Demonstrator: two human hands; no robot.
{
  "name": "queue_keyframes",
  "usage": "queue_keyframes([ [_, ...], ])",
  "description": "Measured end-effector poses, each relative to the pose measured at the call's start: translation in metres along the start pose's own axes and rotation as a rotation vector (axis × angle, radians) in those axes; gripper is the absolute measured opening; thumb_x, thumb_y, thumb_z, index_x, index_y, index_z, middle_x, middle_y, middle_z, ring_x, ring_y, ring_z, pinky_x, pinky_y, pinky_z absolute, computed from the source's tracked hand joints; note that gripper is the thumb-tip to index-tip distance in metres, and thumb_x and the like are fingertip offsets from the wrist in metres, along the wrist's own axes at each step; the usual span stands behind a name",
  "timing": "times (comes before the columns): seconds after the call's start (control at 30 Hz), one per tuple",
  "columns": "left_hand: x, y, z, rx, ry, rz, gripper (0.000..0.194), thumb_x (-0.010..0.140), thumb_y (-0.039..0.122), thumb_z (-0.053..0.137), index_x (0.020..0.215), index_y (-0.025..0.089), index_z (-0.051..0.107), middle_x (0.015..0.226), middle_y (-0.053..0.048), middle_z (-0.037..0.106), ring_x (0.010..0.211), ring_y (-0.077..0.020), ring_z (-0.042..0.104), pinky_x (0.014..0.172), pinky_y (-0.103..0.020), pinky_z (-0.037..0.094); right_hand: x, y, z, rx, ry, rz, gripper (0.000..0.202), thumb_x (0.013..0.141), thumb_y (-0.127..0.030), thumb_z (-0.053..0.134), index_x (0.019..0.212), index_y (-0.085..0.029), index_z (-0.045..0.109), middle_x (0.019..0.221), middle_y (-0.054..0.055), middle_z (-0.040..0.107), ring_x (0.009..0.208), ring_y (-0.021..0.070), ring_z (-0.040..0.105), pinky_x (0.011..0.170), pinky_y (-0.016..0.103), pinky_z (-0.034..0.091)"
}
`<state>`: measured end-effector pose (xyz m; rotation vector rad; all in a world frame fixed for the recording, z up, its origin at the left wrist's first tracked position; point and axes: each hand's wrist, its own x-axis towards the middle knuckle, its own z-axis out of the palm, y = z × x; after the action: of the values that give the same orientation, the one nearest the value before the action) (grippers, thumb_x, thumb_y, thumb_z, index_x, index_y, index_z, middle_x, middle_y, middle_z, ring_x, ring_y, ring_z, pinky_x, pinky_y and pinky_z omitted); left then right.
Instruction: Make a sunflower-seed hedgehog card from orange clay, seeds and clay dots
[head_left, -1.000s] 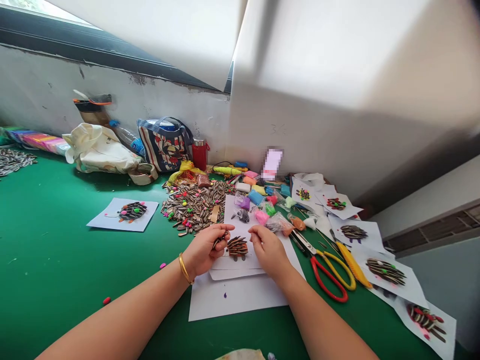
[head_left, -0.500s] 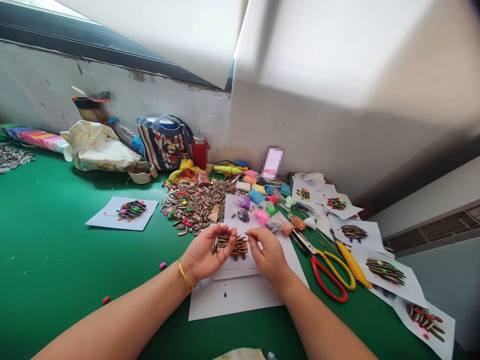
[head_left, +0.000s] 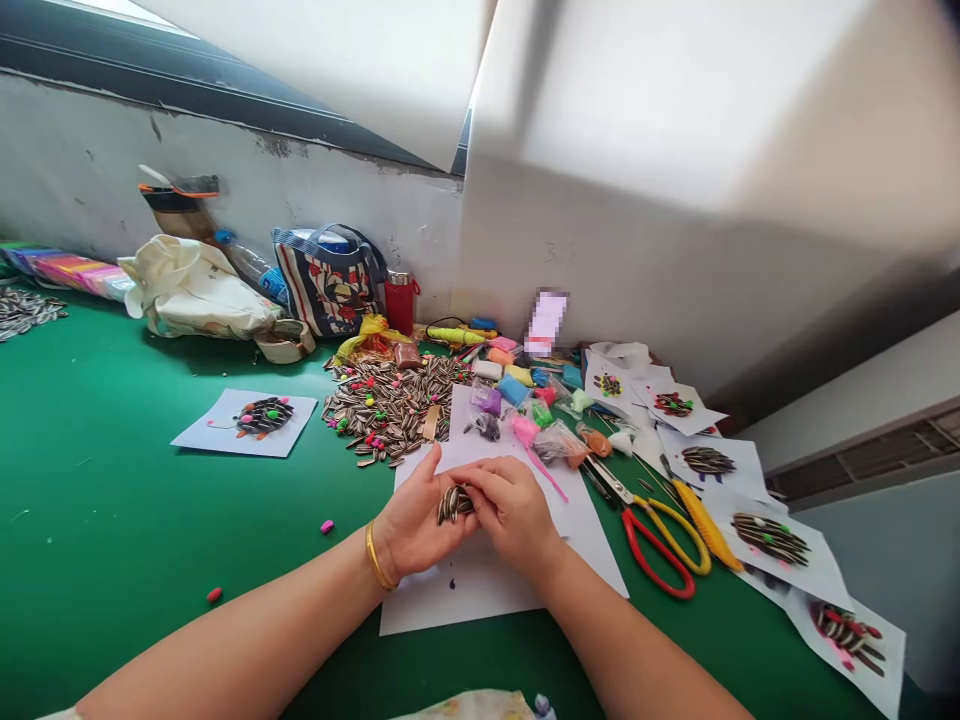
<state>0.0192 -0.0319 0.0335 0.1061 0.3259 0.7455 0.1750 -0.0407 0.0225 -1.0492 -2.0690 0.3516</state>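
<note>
My left hand (head_left: 424, 525), with a gold bangle at the wrist, is palm up and cupped around a small heap of striped sunflower seeds (head_left: 454, 503). My right hand (head_left: 514, 510) reaches over that palm, thumb and fingers pinched at the seeds; its fingertips partly hide what they grip. Both hands are above white paper sheets (head_left: 510, 590), covering much of them. Beyond my hands spreads a large pile of sunflower seeds (head_left: 397, 405) dotted with coloured bits. Packets of coloured clay, such as a blue one (head_left: 513, 390), lie beside it, and a thin pink strip (head_left: 551, 475) rests on the paper.
Scissors (head_left: 660, 545) and a yellow cutter (head_left: 705, 527) lie right of the paper. Cards with seed-covered animal figures (head_left: 772, 540) line the right edge; another card (head_left: 217, 420) is at left. Bags (head_left: 330, 285) and a red flask (head_left: 400, 303) stand along the wall.
My right hand has moved left onto my left palm, its fingers now at the seeds. My left palm has opened flatter. The seed figure on the paper is now hidden behind my hands.
</note>
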Motion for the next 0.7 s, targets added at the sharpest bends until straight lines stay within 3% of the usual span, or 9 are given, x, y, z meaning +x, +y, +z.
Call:
queue_keyframes([
  [0.2,0.0007,-0.0004,-0.0013,-0.008,-0.039,-0.022,0.058,0.097,0.052,0.029,0.117,0.006,0.060,0.084,-0.010,0.068,0.077,-0.0163,0.063,0.076,-0.027,0.048,0.0006,0.0025,0.0016,-0.012,-0.007,0.030,0.018,0.088,-0.016,0.057,0.097,-0.024,0.070,0.095,0.005,0.068,0.091,0.0216,0.057,0.080,0.037,0.045],
  [0.37,-0.0003,0.0005,-0.0021,0.005,-0.042,-0.010,0.063,0.096,0.055,0.029,0.114,0.003,0.060,0.087,-0.013,0.067,0.086,-0.0198,0.063,0.085,-0.030,0.047,0.0008,0.0008,-0.0027,0.029,0.001,0.069,0.023,0.089,-0.012,0.053,0.101,-0.025,0.068,0.095,0.004,0.066,0.090,0.0197,0.057,0.079,0.035,0.045],
  [0.7,-0.0034,0.0041,0.0014,-0.006,0.019,-0.002,0.061,0.095,0.055,0.032,0.125,0.006,0.053,0.093,-0.013,0.067,0.081,-0.0191,0.063,0.079,-0.031,0.049,-0.0018,0.0055,-0.0047,-0.018,-0.049,-0.010,0.011,0.087,-0.017,0.060,0.092,-0.022,0.068,0.087,0.005,0.065,0.086,0.0206,0.057,0.076,0.035,0.045],
])
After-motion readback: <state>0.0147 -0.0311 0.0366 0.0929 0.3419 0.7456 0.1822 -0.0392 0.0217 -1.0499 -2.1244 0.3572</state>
